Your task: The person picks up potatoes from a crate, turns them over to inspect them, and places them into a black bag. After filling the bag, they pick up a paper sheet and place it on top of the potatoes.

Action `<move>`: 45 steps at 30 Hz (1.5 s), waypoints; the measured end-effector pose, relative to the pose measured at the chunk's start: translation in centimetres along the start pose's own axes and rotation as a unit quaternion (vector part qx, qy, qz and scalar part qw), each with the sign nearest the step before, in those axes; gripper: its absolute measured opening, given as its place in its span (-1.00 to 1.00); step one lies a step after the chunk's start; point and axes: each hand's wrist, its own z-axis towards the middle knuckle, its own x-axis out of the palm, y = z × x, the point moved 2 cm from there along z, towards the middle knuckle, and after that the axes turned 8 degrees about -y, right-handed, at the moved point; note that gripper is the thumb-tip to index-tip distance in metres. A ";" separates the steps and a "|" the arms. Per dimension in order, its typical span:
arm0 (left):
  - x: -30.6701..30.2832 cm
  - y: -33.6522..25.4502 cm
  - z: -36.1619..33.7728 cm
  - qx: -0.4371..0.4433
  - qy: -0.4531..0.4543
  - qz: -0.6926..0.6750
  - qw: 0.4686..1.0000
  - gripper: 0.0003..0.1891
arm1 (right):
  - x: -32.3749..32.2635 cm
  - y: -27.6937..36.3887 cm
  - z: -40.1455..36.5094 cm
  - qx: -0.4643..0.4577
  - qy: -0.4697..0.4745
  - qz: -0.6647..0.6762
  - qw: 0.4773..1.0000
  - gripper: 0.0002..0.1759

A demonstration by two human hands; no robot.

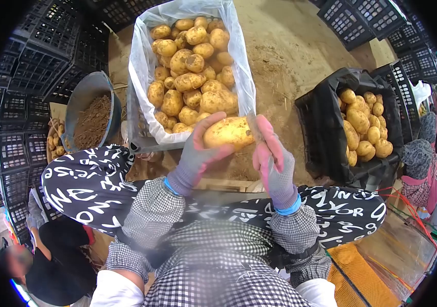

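My left hand [198,151], in a grey glove with pink fingers, is closed around a large yellow potato [227,133]. A gloved right hand of mine [274,156] grips a knife [254,126], its flat, dull blade upright against the potato's right end. The knife's handle is hidden in the fingers. Just beyond both hands stands a crate lined with white plastic [245,77], heaped with soil-specked potatoes [188,82].
On the right, a black-lined crate [323,133] holds more potatoes [364,123]. At left is a grey bucket [95,84] of soil [91,123]. Black crates [39,66] are stacked along the left. Other people sit at far right [433,174] and lower left [62,261]. An orange net bag [356,273] lies lower right.
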 end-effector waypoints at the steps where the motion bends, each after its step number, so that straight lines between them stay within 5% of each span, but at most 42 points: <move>1: -0.1 0.1 0.0 0.008 0.001 0.007 1.000 -0.27 | 0.1 0.0 0.0 0.002 0.002 -0.003 1.000 -0.43; 8: -0.8 0.2 -0.1 0.024 -0.012 0.069 0.997 -0.33 | 1.1 0.7 -0.9 0.022 0.085 -0.059 0.994 -0.47; 16: -0.1 0.5 0.0 -0.074 0.020 -0.034 0.996 -0.34 | 0.0 0.2 0.1 0.001 -0.038 0.000 0.999 -0.47; 18: -0.1 0.6 -0.2 -0.123 0.018 -0.057 0.991 -0.34 | 0.3 0.2 0.2 -0.022 -0.009 0.013 1.000 -0.47; 21: -0.6 2.0 0.1 -0.133 0.014 -0.095 0.986 -0.31 | 1.0 -0.2 0.4 -0.181 0.059 -0.094 0.977 -0.48; 23: -0.4 1.3 -0.2 -0.160 0.027 -0.059 0.985 -0.28 | 0.8 -0.4 0.3 -0.150 0.063 -0.132 0.978 -0.49; 24: -0.2 0.8 -0.3 -0.174 0.033 -0.041 0.983 -0.26 | 0.2 0.2 0.1 -0.046 0.040 -0.112 0.992 -0.49; 26: -0.4 1.1 -0.1 -0.185 0.038 -0.052 0.981 -0.24 | 0.1 0.8 0.1 0.013 0.027 -0.080 0.996 -0.48; 30: 0.5 0.7 -0.1 -0.180 0.017 -0.070 0.981 -0.23 | 0.7 0.4 0.0 -0.080 0.061 -0.082 0.992 -0.53; 33: -0.5 1.3 0.2 -0.199 0.015 -0.045 0.979 -0.23 | -0.8 -1.1 0.3 -0.051 -0.033 -0.108 0.992 -0.58; 36: 0.2 0.6 0.0 -0.147 -0.003 -0.082 0.986 -0.30 | -2.1 -2.3 1.8 0.029 -0.121 -0.068 0.990 -0.49; 39: 0.3 0.6 0.1 0.094 0.049 0.096 0.990 -0.22 | -0.9 -1.1 1.0 0.190 -0.035 0.081 0.978 -0.43; 42: 0.8 -0.8 0.1 0.371 0.028 0.470 0.801 -0.08 | 0.3 -0.3 0.6 0.235 0.035 0.174 0.956 -0.32; 45: 1.1 -0.8 0.2 0.261 -0.008 0.403 0.877 -0.13 | 0.0 0.0 0.7 0.179 0.055 0.165 0.968 -0.21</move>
